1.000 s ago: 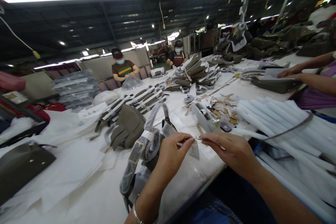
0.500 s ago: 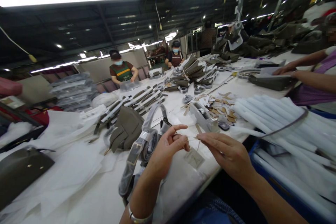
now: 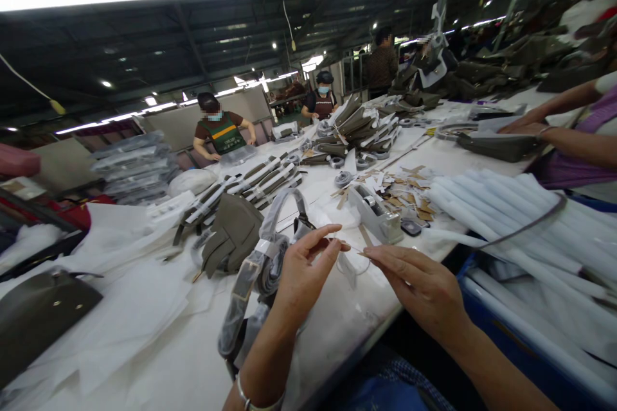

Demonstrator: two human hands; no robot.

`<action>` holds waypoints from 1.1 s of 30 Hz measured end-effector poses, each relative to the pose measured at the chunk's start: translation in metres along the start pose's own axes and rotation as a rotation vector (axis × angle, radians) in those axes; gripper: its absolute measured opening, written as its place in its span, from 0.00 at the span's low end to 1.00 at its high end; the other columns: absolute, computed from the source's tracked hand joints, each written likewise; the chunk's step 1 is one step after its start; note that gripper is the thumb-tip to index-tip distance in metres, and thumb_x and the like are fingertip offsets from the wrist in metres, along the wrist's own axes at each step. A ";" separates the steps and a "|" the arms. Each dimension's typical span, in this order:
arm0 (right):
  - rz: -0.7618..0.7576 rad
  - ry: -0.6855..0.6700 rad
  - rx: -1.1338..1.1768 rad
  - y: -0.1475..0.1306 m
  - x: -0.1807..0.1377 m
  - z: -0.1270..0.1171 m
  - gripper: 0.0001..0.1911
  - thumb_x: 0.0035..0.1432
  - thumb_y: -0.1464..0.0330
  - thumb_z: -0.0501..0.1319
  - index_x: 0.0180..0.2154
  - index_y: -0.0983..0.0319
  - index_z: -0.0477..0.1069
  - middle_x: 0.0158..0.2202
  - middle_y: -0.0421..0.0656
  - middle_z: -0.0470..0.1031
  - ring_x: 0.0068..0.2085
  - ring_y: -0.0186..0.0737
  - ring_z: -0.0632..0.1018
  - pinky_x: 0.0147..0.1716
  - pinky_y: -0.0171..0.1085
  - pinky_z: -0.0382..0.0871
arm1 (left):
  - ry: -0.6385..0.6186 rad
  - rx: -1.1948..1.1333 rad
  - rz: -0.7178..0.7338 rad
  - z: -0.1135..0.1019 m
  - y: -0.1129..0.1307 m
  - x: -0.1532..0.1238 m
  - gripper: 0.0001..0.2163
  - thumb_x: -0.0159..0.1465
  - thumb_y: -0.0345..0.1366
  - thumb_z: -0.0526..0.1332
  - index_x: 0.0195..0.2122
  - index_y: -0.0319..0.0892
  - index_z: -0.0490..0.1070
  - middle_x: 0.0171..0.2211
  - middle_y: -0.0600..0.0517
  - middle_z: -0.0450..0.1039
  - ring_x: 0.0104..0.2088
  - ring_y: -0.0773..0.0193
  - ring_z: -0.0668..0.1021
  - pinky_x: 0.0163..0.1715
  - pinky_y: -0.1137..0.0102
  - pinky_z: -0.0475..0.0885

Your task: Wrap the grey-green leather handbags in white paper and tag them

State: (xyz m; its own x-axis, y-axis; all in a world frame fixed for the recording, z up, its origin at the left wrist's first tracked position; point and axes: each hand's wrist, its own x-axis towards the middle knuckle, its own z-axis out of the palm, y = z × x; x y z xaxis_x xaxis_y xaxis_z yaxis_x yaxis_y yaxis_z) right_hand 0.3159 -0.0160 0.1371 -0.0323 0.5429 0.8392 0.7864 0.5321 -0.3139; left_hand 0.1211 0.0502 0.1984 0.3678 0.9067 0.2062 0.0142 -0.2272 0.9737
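A thin cord [image 3: 357,250] runs between my two hands above the table edge. Its left part is pinched by my left hand [image 3: 308,270], thumb against fingertips. My right hand [image 3: 417,276] holds the other end, its fingers straight and pressed together. Below the cord hangs a small, pale, see-through tag or pouch [image 3: 351,271], seen nearly edge-on. Left of my left hand lies a coiled strap [image 3: 270,270] in clear plastic wrap, with a buckle showing. A folded dark olive bag piece [image 3: 231,231] is beside it.
A tape dispenser [image 3: 378,215] stands beyond my hands, near scattered cardboard bits [image 3: 409,196]. White foam tubes [image 3: 511,218] fill a blue bin at right. White sheets [image 3: 120,308] cover the left side. Olive bag parts [image 3: 351,125] are piled farther back. Co-workers stand around the table.
The hanging tag or pouch has turned from facing me to nearly edge-on and sits slightly higher. My left fingers have straightened a little; both hands stay in about the same place.
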 end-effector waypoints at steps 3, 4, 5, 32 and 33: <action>0.019 -0.012 0.006 0.000 -0.003 0.001 0.22 0.62 0.78 0.60 0.54 0.53 0.74 0.48 0.40 0.81 0.46 0.38 0.81 0.49 0.37 0.77 | 0.061 -0.091 -0.019 0.001 0.001 0.001 0.14 0.63 0.40 0.66 0.48 0.42 0.76 0.33 0.49 0.80 0.38 0.63 0.79 0.44 0.69 0.71; 0.019 -0.013 0.009 0.000 -0.004 0.001 0.21 0.62 0.78 0.60 0.54 0.52 0.74 0.48 0.40 0.81 0.46 0.38 0.81 0.48 0.37 0.77 | 0.077 -0.150 -0.029 0.002 0.001 0.001 0.14 0.62 0.40 0.66 0.48 0.41 0.76 0.33 0.50 0.80 0.37 0.63 0.79 0.44 0.69 0.72; 0.017 -0.015 0.011 0.000 -0.004 0.001 0.21 0.62 0.78 0.60 0.54 0.52 0.74 0.48 0.40 0.81 0.46 0.38 0.81 0.48 0.37 0.77 | 0.085 -0.208 -0.041 0.002 0.001 0.002 0.14 0.62 0.40 0.66 0.47 0.41 0.76 0.32 0.50 0.79 0.35 0.64 0.79 0.43 0.69 0.73; 0.048 0.030 0.058 -0.030 -0.018 0.027 0.27 0.61 0.76 0.61 0.59 0.52 0.68 0.48 0.43 0.81 0.46 0.42 0.82 0.48 0.40 0.78 | 0.088 -0.633 0.134 -0.001 0.019 -0.012 0.09 0.60 0.32 0.66 0.42 0.48 0.78 0.35 0.53 0.78 0.53 0.54 0.78 0.55 0.57 0.74; 0.081 -0.013 0.114 -0.032 -0.018 0.027 0.26 0.62 0.73 0.61 0.60 0.53 0.67 0.51 0.45 0.79 0.50 0.44 0.81 0.50 0.42 0.77 | 0.077 -0.637 0.133 0.000 0.020 -0.013 0.09 0.61 0.31 0.66 0.42 0.48 0.78 0.35 0.53 0.78 0.53 0.54 0.77 0.55 0.56 0.73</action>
State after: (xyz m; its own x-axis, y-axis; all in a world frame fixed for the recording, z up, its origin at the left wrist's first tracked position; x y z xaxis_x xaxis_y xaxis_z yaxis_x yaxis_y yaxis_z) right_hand 0.2750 -0.0253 0.1204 0.0200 0.5949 0.8036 0.7119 0.5559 -0.4292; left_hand 0.1161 0.0339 0.2152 0.2609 0.9136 0.3118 -0.5893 -0.1051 0.8010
